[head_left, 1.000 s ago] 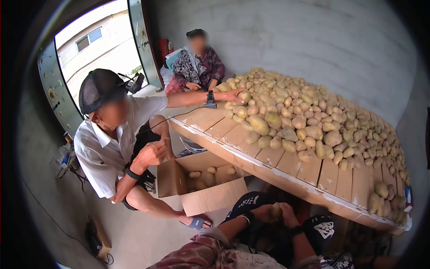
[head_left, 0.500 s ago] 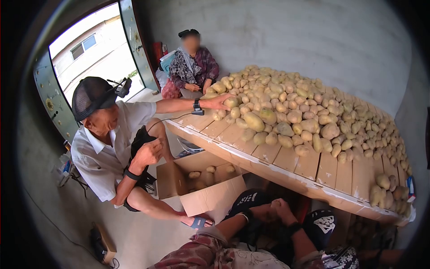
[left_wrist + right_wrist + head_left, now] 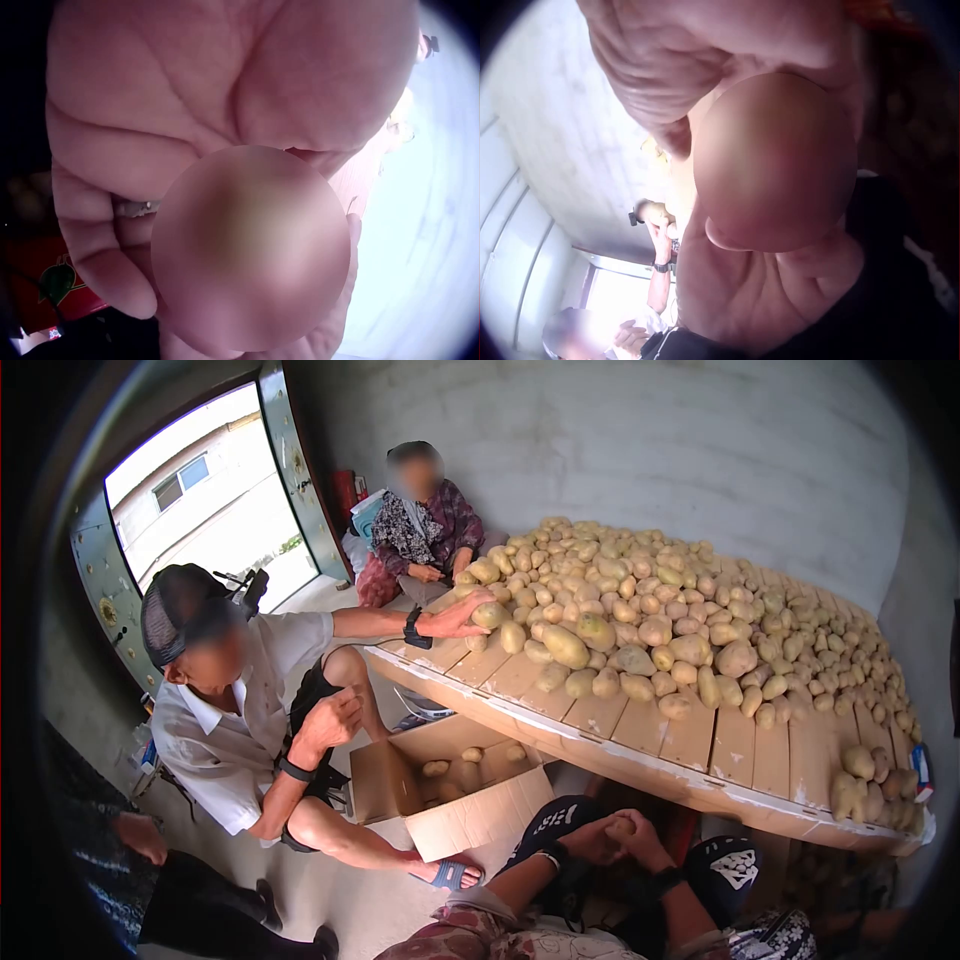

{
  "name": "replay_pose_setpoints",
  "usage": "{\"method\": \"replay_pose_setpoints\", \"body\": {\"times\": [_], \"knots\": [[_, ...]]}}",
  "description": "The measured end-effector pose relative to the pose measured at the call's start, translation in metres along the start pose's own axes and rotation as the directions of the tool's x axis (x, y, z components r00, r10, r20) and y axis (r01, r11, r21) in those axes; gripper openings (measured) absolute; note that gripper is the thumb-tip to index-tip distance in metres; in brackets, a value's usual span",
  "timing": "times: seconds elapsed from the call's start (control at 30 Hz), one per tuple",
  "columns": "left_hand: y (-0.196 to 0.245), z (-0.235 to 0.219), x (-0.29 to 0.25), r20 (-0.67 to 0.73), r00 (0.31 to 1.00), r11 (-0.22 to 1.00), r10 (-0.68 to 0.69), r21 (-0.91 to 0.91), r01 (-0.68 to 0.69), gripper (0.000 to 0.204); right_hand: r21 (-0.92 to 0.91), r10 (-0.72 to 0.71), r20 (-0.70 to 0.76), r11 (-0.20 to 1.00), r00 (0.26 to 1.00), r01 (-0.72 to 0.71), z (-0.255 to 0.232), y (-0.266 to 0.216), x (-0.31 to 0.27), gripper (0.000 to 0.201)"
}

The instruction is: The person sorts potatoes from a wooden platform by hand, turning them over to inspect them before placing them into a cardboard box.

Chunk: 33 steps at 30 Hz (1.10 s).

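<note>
Low in the head view, my left hand and right hand meet over my lap, with a small potato held between them. Fingers of the left hand curl beside the potato in the left wrist view, where a blurred round patch hides most of the grip. From the right wrist view, my right hand lies against the same potato, also behind a blurred patch. Its exact hold is partly hidden.
A potato-covered wooden platform stands ahead, beside an open cardboard box holding several potatoes. Someone in a white shirt sits left, one hand on a potato; another person sits behind. Dark-clothed legs stand at lower left.
The white-shirted person's outstretched hand has drawn a potato leftward along the platform edge. Someone in dark clothes has come into view at lower left. My hands remain together.
</note>
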<state>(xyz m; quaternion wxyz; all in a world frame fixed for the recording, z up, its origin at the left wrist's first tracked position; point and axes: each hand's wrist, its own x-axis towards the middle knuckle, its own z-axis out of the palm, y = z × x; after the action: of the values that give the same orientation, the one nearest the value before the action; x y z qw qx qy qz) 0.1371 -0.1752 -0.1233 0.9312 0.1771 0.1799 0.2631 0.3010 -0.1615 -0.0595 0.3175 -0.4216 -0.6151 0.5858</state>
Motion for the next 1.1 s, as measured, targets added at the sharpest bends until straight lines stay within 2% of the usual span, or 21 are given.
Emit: {"method": "replay_pose_setpoints", "body": {"times": [0.03,0.07,0.1,0.13,0.17,0.2,0.27,0.3,0.37,0.4,0.47,0.6,0.67,0.7,0.73,0.77,0.8,0.87,0.9,1.07,1.1], "knots": [[0.001,0.006,-0.001,-0.138,0.99,1.0,-0.028,-0.015,0.026,0.044,-0.175,-0.027,0.025,0.984,0.999,0.031,-0.001,-0.002,-0.003,0.031],[0.002,0.003,0.002,-0.14,0.99,0.999,-0.032,-0.008,0.032,0.044,-0.17,-0.032,0.019,0.985,0.999,0.035,-0.004,0.007,-0.002,0.031],[0.004,-0.003,0.005,-0.008,0.974,0.964,-0.226,-0.148,0.222,0.043,-0.302,-0.03,0.025,0.952,0.999,0.036,-0.007,0.022,0.001,0.033],[0.001,-0.017,0.008,0.063,0.949,0.925,-0.308,-0.213,0.315,0.042,-0.428,-0.026,0.034,0.903,0.999,0.038,-0.008,0.031,0.005,0.036],[-0.002,-0.032,0.011,0.134,0.912,0.873,-0.387,-0.264,0.409,0.041,-0.42,-0.029,0.036,0.906,0.999,0.042,-0.009,0.035,0.01,0.036],[-0.014,-0.062,0.02,-0.034,0.973,0.971,-0.23,0.057,0.231,0.043,-0.392,0.003,0.033,0.92,0.999,0.011,-0.013,0.039,0.011,0.038],[-0.01,-0.038,0.011,-0.042,0.979,0.978,-0.202,-0.064,0.199,0.046,-0.376,0.06,-0.006,0.925,0.998,-0.058,-0.018,0.032,0.007,0.039],[-0.005,-0.038,0.01,-0.046,0.978,0.978,-0.205,-0.055,0.203,0.046,-0.37,0.053,-0.011,0.927,0.999,-0.053,-0.019,0.033,0.009,0.039],[-0.003,-0.037,0.006,0.076,0.979,0.981,-0.191,0.06,0.187,0.043,-0.511,0.198,-0.042,0.838,0.979,-0.192,-0.021,0.04,0.008,0.036],[-0.007,-0.036,0.008,0.077,0.978,0.98,-0.193,0.052,0.19,0.043,-0.511,0.207,-0.042,0.836,0.977,-0.199,-0.024,0.046,0.007,0.036],[-0.002,-0.007,0.004,-0.279,0.942,0.972,-0.187,0.084,0.218,0.039,-0.6,0.248,0.106,0.788,0.963,-0.137,-0.024,0.054,0.007,0.033],[-0.007,-0.016,0.005,-0.196,0.973,0.979,-0.12,0.14,0.149,0.047,-0.451,0.188,0.047,0.881,0.981,-0.147,-0.031,0.041,0.002,0.034],[-0.006,-0.032,0.009,-0.055,0.997,0.897,-0.049,0.437,0.068,0.044,-0.427,0.175,0.038,0.893,0.984,-0.143,-0.027,0.038,0.006,0.036],[-0.005,-0.035,0.009,-0.071,0.997,0.892,-0.033,0.447,0.061,0.044,-0.422,0.157,0.056,0.899,0.986,-0.119,-0.024,0.039,0.009,0.036],[-0.002,-0.035,0.013,0.101,0.99,0.36,0.099,0.924,-0.13,0.052,-0.498,0.12,0.066,0.864,0.991,-0.072,-0.025,0.043,0.009,0.035],[0.0,-0.028,0.012,0.18,0.977,0.047,0.116,0.981,-0.186,0.056,-0.57,0.086,0.08,0.821,0.993,-0.025,-0.026,0.044,0.009,0.035],[0.002,-0.021,0.011,0.258,0.957,-0.272,0.131,0.938,-0.215,0.061,-0.529,0.107,0.061,0.847,0.992,-0.059,-0.026,0.033,0.001,0.033],[0.006,-0.006,-0.006,0.176,0.951,-0.198,0.256,0.972,-0.126,0.062,-0.498,0.102,0.093,0.866,0.99,-0.042,-0.019,0.038,0.006,0.031],[0.005,-0.008,0.0,0.178,0.956,-0.224,0.235,0.967,-0.125,0.064,-0.515,0.082,0.102,0.857,0.991,-0.018,-0.024,0.052,0.012,0.031],[-0.004,-0.009,0.01,0.19,0.963,-0.282,0.189,0.95,-0.132,0.067,-0.482,0.11,0.122,0.876,0.986,-0.038,-0.02,0.035,0.005,0.032],[-0.004,-0.014,0.012,0.144,0.969,-0.154,0.2,0.981,-0.114,0.067,-0.462,0.081,0.142,0.887,0.987,-0.006,-0.021,0.03,0.004,0.033]]}}
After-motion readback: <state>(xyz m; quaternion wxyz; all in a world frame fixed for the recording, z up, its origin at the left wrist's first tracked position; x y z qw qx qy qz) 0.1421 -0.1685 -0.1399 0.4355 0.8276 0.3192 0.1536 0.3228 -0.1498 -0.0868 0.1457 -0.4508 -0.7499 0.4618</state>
